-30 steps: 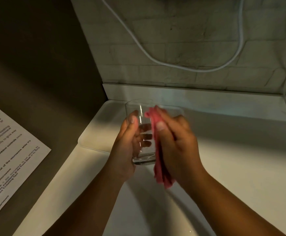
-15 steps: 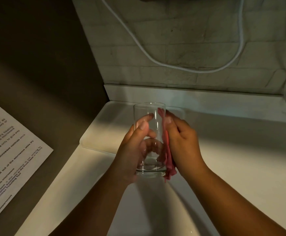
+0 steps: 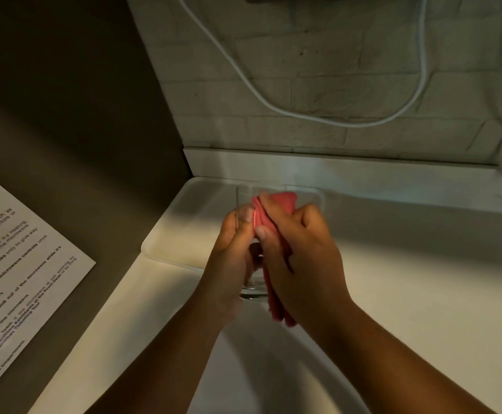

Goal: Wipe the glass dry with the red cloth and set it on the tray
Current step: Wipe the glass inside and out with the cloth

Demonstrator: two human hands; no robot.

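A clear drinking glass point(image 3: 254, 286) is held upright above the white counter, just in front of the tray. My left hand point(image 3: 231, 258) wraps its left side. My right hand point(image 3: 300, 258) presses the red cloth point(image 3: 276, 204) against the glass's right side and over its rim; the cloth's lower end hangs below the glass's base. Both hands and the cloth hide most of the glass; only its thick base and part of the rim show. The white tray point(image 3: 178, 234) lies behind the hands in the counter's back left corner.
A brick-patterned wall with a looping white cable point(image 3: 273, 109) rises behind the counter. On the left, a dark panel carries a printed notice sheet point(image 3: 13, 273). White counter point(image 3: 422, 279) stretches to the right of the hands.
My right hand has moved the red cloth up and over the glass's rim, covering more of the glass. My left hand keeps its hold.
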